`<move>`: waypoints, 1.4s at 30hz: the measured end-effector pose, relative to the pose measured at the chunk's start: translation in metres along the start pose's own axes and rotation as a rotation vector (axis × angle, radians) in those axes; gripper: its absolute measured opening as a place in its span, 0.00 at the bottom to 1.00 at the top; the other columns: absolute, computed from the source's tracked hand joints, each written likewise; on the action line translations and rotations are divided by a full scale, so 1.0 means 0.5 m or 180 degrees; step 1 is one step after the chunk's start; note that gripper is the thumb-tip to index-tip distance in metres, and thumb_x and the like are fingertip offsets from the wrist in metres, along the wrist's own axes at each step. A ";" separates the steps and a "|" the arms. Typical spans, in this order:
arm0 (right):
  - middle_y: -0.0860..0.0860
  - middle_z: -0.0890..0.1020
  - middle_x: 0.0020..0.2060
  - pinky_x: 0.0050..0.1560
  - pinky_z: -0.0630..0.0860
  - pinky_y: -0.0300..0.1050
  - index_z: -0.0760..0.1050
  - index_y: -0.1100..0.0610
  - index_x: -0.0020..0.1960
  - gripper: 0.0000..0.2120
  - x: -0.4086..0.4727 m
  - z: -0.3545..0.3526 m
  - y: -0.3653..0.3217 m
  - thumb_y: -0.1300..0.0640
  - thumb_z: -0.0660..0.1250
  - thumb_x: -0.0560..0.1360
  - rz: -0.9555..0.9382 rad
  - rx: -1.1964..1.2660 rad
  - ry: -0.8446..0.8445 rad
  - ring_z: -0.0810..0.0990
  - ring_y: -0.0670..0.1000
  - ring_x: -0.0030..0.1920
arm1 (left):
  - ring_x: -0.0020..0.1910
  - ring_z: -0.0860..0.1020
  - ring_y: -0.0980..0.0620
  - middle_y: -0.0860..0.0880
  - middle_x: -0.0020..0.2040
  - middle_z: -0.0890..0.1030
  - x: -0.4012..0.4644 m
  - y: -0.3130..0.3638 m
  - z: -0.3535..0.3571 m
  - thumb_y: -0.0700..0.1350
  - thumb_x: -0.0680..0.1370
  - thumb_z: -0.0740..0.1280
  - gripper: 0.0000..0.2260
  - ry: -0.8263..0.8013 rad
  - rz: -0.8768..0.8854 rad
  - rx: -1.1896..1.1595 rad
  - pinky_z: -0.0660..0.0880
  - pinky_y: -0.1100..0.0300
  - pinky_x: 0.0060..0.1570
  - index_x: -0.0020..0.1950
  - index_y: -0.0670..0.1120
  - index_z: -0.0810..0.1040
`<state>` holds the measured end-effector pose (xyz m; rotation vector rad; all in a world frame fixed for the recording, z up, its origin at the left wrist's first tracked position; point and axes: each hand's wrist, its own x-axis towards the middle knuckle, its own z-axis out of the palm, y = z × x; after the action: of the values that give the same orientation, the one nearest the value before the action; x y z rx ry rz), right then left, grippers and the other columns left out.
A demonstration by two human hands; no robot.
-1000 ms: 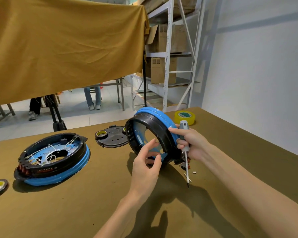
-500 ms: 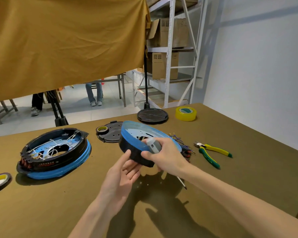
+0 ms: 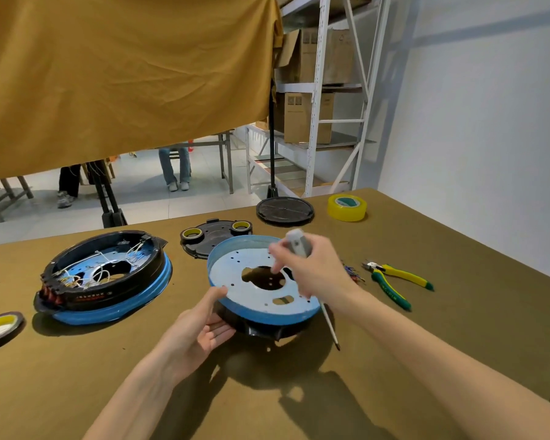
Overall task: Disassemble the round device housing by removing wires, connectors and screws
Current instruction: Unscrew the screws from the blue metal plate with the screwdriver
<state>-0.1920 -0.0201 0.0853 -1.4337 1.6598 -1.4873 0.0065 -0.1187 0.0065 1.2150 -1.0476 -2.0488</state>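
A person holds a round blue-and-black housing just above the olive-covered table, its pale blue perforated plate facing up and tilted toward the camera. The left hand cups the housing's near-left rim, palm up, thumb on the blue edge and fingers curled beneath the black underside. The right hand reaches over the housing's right side, fingers wrapped round the grey handle of a screwdriver whose shaft slants down past the rim, its tip near the table; the forefinger appears to touch the plate, though blur makes this uncertain. To the left of the held housing, a second housing rests on the table with white wires still inside. Behind the held housing lies a black cover plate bearing two small tape rolls, and farther back a black round lid and a yellow tape roll. Right of the housing lie a small bundle of cut wires and yellow-green pliers.
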 end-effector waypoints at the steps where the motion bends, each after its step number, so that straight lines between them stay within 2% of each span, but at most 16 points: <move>1: 0.51 0.85 0.35 0.20 0.69 0.39 0.78 0.58 0.49 0.10 0.009 -0.009 -0.010 0.50 0.70 0.80 -0.0002 0.0225 0.0204 0.71 0.46 0.22 | 0.59 0.82 0.38 0.34 0.62 0.78 0.001 0.002 -0.013 0.53 0.64 0.81 0.38 -0.0032 -0.0038 0.0118 0.82 0.48 0.57 0.67 0.39 0.69; 4: 0.54 0.82 0.31 0.21 0.68 0.39 0.78 0.60 0.47 0.12 0.030 -0.021 -0.032 0.51 0.70 0.80 -0.0089 0.0690 0.0524 0.69 0.48 0.20 | 0.50 0.87 0.41 0.35 0.52 0.86 0.003 0.009 -0.046 0.56 0.62 0.81 0.38 -0.0073 -0.0109 0.0433 0.85 0.53 0.42 0.62 0.35 0.76; 7: 0.54 0.79 0.29 0.21 0.68 0.40 0.78 0.60 0.45 0.13 0.044 -0.006 -0.045 0.49 0.71 0.79 -0.0161 0.0892 0.0492 0.68 0.49 0.20 | 0.47 0.87 0.42 0.35 0.48 0.87 0.001 0.017 -0.058 0.58 0.63 0.80 0.37 -0.0275 -0.0238 0.0575 0.84 0.56 0.38 0.60 0.32 0.78; 10: 0.54 0.78 0.28 0.22 0.70 0.40 0.79 0.61 0.45 0.17 0.056 0.019 -0.053 0.46 0.70 0.79 -0.0179 0.1154 0.0428 0.68 0.48 0.20 | 0.37 0.87 0.46 0.40 0.40 0.87 -0.001 0.017 -0.044 0.61 0.63 0.78 0.35 -0.0416 -0.0324 0.0785 0.82 0.59 0.32 0.56 0.33 0.79; 11: 0.54 0.77 0.28 0.22 0.71 0.41 0.79 0.60 0.45 0.17 0.060 0.027 -0.054 0.46 0.69 0.80 -0.0214 0.1219 0.0406 0.69 0.48 0.21 | 0.37 0.86 0.46 0.41 0.39 0.87 0.001 0.015 -0.037 0.62 0.63 0.77 0.35 -0.0420 -0.0332 0.0865 0.81 0.58 0.33 0.55 0.34 0.80; 14: 0.52 0.75 0.26 0.25 0.74 0.43 0.77 0.59 0.42 0.18 0.070 0.054 -0.054 0.45 0.67 0.81 -0.0317 0.1412 0.0405 0.69 0.49 0.22 | 0.50 0.82 0.41 0.41 0.46 0.83 0.011 0.007 -0.017 0.68 0.64 0.75 0.36 -0.0385 -0.0287 0.1022 0.79 0.50 0.46 0.54 0.38 0.81; 15: 0.52 0.75 0.26 0.26 0.74 0.44 0.77 0.59 0.41 0.18 0.073 0.061 -0.053 0.46 0.67 0.81 -0.0349 0.1465 0.0440 0.69 0.49 0.22 | 0.52 0.81 0.41 0.41 0.49 0.83 0.015 0.006 -0.009 0.69 0.65 0.73 0.35 -0.0381 -0.0267 0.1034 0.79 0.50 0.47 0.55 0.39 0.81; 18: 0.52 0.74 0.25 0.26 0.73 0.44 0.74 0.60 0.39 0.20 0.086 0.075 -0.047 0.46 0.65 0.82 -0.0463 0.1522 0.0569 0.69 0.49 0.22 | 0.55 0.82 0.41 0.39 0.57 0.83 0.020 0.005 0.013 0.71 0.68 0.71 0.34 -0.0366 -0.0260 0.1067 0.81 0.55 0.38 0.59 0.43 0.81; 21: 0.52 0.74 0.26 0.26 0.72 0.44 0.73 0.61 0.40 0.20 0.097 0.083 -0.035 0.48 0.65 0.83 -0.0471 0.1545 0.0662 0.69 0.49 0.21 | 0.53 0.83 0.43 0.38 0.57 0.85 0.028 0.008 0.021 0.71 0.65 0.71 0.36 -0.0501 -0.0292 0.1177 0.82 0.53 0.43 0.58 0.43 0.82; 23: 0.53 0.73 0.26 0.25 0.72 0.44 0.72 0.61 0.39 0.20 0.102 0.090 -0.028 0.48 0.65 0.83 -0.0410 0.1579 0.0672 0.69 0.49 0.21 | 0.50 0.81 0.45 0.42 0.52 0.87 0.033 0.013 0.022 0.70 0.64 0.72 0.36 -0.0689 -0.0281 0.1301 0.81 0.57 0.45 0.58 0.43 0.83; 26: 0.54 0.73 0.26 0.25 0.71 0.44 0.72 0.60 0.38 0.19 0.106 0.098 -0.019 0.49 0.65 0.83 -0.0363 0.1619 0.0666 0.68 0.50 0.21 | 0.38 0.82 0.53 0.46 0.40 0.86 0.041 0.021 0.017 0.68 0.65 0.72 0.34 -0.0937 -0.0343 0.1424 0.80 0.64 0.37 0.55 0.40 0.84; 28: 0.54 0.73 0.26 0.26 0.71 0.44 0.73 0.59 0.37 0.19 0.107 0.099 -0.016 0.49 0.64 0.83 -0.0379 0.1667 0.0624 0.68 0.50 0.21 | 0.30 0.78 0.56 0.48 0.35 0.82 0.047 0.027 0.012 0.65 0.68 0.71 0.30 -0.1101 -0.0430 0.1432 0.77 0.65 0.33 0.51 0.39 0.83; 31: 0.54 0.73 0.26 0.27 0.71 0.45 0.73 0.57 0.36 0.19 0.105 0.102 -0.018 0.47 0.65 0.81 -0.0395 0.1729 0.0545 0.68 0.50 0.21 | 0.31 0.74 0.55 0.48 0.36 0.79 0.054 0.033 0.007 0.64 0.68 0.71 0.27 -0.1231 -0.0493 0.1456 0.74 0.64 0.35 0.48 0.40 0.84; 35: 0.55 0.72 0.27 0.26 0.71 0.45 0.72 0.58 0.36 0.19 0.104 0.107 -0.023 0.47 0.65 0.80 -0.0465 0.1736 0.0497 0.68 0.50 0.21 | 0.35 0.73 0.54 0.47 0.39 0.78 0.061 0.028 0.007 0.65 0.67 0.72 0.34 -0.1258 -0.0431 0.1501 0.73 0.61 0.41 0.59 0.37 0.82; 42: 0.55 0.73 0.27 0.28 0.70 0.47 0.72 0.58 0.36 0.19 0.101 0.110 -0.021 0.47 0.65 0.81 -0.0473 0.1613 0.0475 0.68 0.51 0.22 | 0.33 0.77 0.55 0.48 0.38 0.82 0.067 0.023 0.005 0.65 0.65 0.73 0.41 -0.1291 -0.0397 0.1498 0.77 0.63 0.40 0.64 0.34 0.79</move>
<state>-0.1572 -0.0864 0.0928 -1.2027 1.1471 -1.9633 -0.0102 -0.1495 0.0010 1.1188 -1.7622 -2.2801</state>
